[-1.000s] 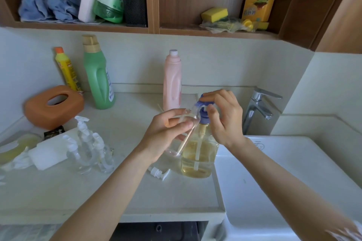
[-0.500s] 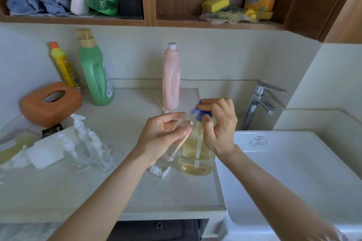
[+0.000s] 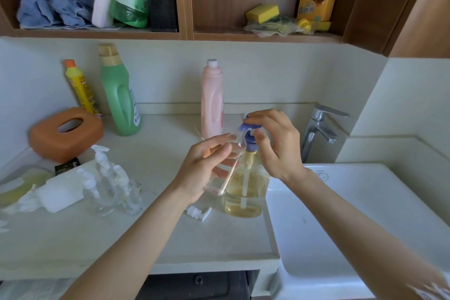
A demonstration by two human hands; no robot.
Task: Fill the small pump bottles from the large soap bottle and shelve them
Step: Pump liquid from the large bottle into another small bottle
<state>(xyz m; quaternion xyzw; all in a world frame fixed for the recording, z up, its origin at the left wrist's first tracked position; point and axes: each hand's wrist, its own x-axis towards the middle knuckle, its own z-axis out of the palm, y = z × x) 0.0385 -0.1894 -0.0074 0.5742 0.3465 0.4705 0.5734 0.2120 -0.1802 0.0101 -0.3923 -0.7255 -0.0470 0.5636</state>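
Home laundry nook: sink (image 3: 341,214), detergent bottles (image 3: 119,95).

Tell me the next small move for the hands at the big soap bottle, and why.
Probably press the blue pump head down with the right hand. Its fingers already rest on top, the left hand holds a small clear bottle tilted with its mouth at the spout, and the large soap bottle stands partly full of yellow soap.
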